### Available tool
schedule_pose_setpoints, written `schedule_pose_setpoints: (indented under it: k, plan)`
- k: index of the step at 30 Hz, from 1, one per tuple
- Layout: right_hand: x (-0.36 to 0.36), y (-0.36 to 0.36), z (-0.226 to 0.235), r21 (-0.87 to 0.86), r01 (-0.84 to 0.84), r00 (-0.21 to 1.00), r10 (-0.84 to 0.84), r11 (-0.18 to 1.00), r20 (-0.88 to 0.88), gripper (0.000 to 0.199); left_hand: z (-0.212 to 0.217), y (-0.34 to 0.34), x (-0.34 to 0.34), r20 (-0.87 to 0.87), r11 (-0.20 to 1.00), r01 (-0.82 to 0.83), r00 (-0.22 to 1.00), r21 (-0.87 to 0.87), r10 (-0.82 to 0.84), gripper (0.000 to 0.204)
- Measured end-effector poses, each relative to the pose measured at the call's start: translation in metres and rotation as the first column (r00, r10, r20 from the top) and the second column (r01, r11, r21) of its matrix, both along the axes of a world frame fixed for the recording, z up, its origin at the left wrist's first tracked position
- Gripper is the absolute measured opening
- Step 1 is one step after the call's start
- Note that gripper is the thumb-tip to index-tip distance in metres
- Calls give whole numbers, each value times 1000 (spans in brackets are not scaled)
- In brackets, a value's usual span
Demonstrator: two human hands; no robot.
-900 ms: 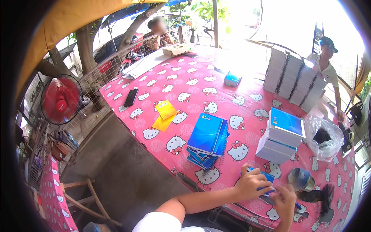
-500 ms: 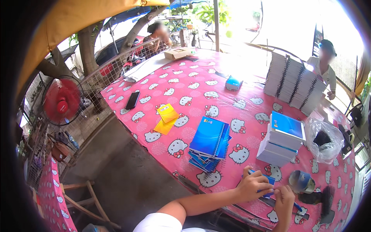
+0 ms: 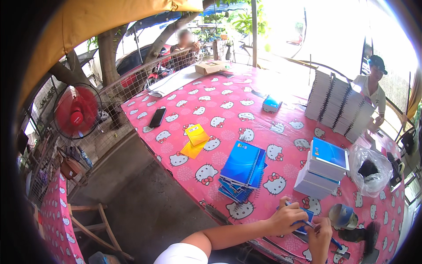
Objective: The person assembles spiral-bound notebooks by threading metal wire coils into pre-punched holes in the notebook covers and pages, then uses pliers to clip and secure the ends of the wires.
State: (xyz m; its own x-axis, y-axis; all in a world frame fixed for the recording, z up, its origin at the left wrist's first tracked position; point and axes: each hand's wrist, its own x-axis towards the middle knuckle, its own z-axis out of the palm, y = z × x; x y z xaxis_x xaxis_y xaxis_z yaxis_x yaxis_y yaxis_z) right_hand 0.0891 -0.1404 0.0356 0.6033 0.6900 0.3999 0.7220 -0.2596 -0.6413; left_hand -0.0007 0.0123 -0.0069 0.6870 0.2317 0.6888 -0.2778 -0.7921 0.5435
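My left hand [image 3: 288, 218] is closed over a small blue notebook [image 3: 309, 216] near the table's front edge. A thin blue rod-like piece, perhaps a binding coil, runs along the notebook's edge under its fingers. Close beside it, my right hand [image 3: 320, 233] pinches at the lower end of that piece. Just beyond my right hand lies a blue-handled tool [image 3: 336, 244], partly hidden. To the left of my hands sits a pile of blue spiral notebooks [image 3: 241, 163].
White book blocks [image 3: 317, 182] topped by a blue cover, a plastic bag [image 3: 371, 169], a round tin [image 3: 343, 216] and a black brush [image 3: 372, 235] stand to the right. Tall coil-bound stacks [image 3: 336, 105] rise behind, near another person. Yellow booklets [image 3: 196, 140] and a phone [image 3: 157, 117] lie left.
The view has shifted slightly, so the table sits lower and further right. My hands stay at the small notebook, and the thin blue piece shows more plainly between them.
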Motion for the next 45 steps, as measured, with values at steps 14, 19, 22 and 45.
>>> schedule_pose_setpoints:
  k: [14, 19, 22, 45]
  plan:
    - [48, -26, -21, -75, -87, 994, 92, 993, 64, 16, -8, 5, 0, 39, 996, 81, 996, -33, -80, 7]
    - [138, -79, -46, -7, 302, 870, -273, 953, 410, 59, -3, 3, -1, -50, 998, 55, 997, -23, -56, 23]
    - [140, -88, -53, -22, 276, 961, -275, 961, 27, 72, 1, 1, -3, -102, 997, 23, 994, -71, -30, 31]
    - [86, -26, 16, -82, -334, 876, 277, 939, -394, 29, 8, 8, -8, -230, 1000, 21, 973, -23, -26, 29]
